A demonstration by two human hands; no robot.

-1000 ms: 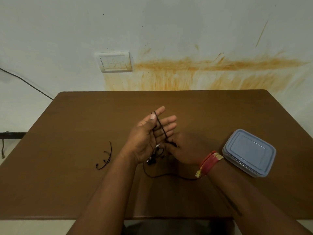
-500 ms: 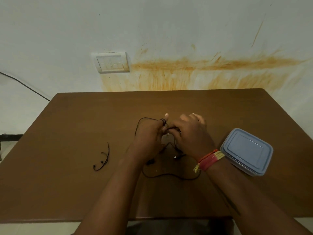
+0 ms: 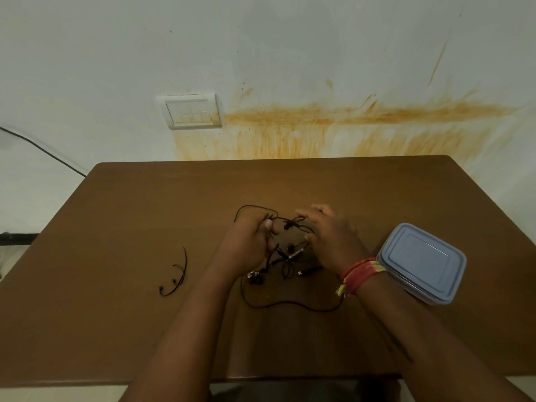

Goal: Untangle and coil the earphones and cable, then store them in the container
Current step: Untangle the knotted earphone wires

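A tangle of thin black earphones and cable [image 3: 285, 258] lies at the middle of the brown table [image 3: 130, 216]. My left hand [image 3: 249, 245] is closed on a strand of it near the thumb, and a loop arcs up behind that hand. My right hand [image 3: 330, 236] grips the tangle from the right, its fingers blurred. A long slack loop of cable [image 3: 290, 303] rests on the table in front of both hands. A blue lidded container [image 3: 420, 262] sits closed to the right of my right wrist.
A short separate black cable piece [image 3: 175, 274] lies on the table to the left of my left arm. A white switch plate [image 3: 191, 111] is on the stained wall behind. The table's near edge runs just below my forearms.
My left hand went from open, palm up with cable across its fingers, to closed on the cable. My right hand rose beside it, and the two hands have drawn slightly apart with the tangle between them.
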